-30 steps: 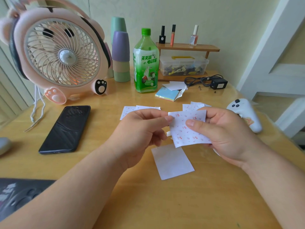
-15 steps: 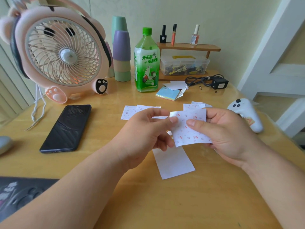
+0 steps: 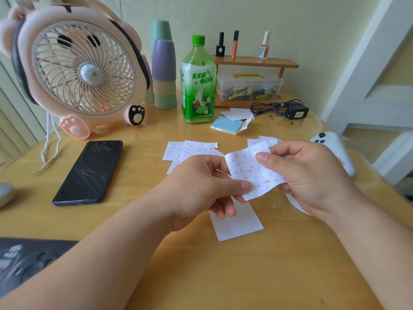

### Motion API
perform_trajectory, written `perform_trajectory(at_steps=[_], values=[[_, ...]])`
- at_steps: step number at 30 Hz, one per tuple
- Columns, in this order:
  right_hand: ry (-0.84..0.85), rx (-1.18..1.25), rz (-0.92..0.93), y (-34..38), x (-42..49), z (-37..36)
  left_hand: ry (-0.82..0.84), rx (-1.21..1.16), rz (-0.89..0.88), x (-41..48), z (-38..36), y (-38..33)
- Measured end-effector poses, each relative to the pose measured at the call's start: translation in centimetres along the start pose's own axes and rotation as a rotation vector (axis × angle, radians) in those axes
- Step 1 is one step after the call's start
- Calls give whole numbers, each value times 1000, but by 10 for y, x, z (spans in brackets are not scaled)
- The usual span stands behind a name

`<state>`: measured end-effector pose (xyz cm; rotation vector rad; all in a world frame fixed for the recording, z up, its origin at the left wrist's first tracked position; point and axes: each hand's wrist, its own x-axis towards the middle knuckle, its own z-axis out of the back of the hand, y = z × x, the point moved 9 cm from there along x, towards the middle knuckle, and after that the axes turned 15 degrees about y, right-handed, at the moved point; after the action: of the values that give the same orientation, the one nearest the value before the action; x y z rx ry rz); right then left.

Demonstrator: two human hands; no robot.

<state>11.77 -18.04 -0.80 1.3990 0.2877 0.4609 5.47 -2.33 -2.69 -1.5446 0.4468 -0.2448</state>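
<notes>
paper square point(image 3: 252, 170): thin, white, small red cherry print, slightly curled, held above wooden table point(image 3: 223, 276) | left hand point(image 3: 201, 189): thumb and fingers pinch its lower left corner | right hand point(image 3: 308, 175): pinches its upper right edge | plain white slip point(image 3: 237, 222) lies flat beneath

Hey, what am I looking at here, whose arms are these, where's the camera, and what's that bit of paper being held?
No machine here: these are a person's two bare arms, filmed by a wide-angle camera worn on their head, looking forward and down. The left hand and right hand both pinch one small white paper printed with red cherries above the light wooden table. Beneath it lies a plain white paper slip; more cherry-printed papers lie further back. Also there: a black smartphone, a pink bear-shaped fan, a green plastic bottle and a white game controller.
</notes>
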Motion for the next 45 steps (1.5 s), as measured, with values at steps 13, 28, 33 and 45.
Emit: perform_trajectory(at_steps=[13,28,33,45], values=[[14,13,35,8,0,-1,154,-134,30,4,-12,8],[98,-80,16,4,1,-8,-292,10,-50,-4,31,1],[267,-360,68,10,-2,-16,-227,275,-12,-4,21,-6],[57,-205,236,32,-3,11,-315,601,76,-4,30,-8]])
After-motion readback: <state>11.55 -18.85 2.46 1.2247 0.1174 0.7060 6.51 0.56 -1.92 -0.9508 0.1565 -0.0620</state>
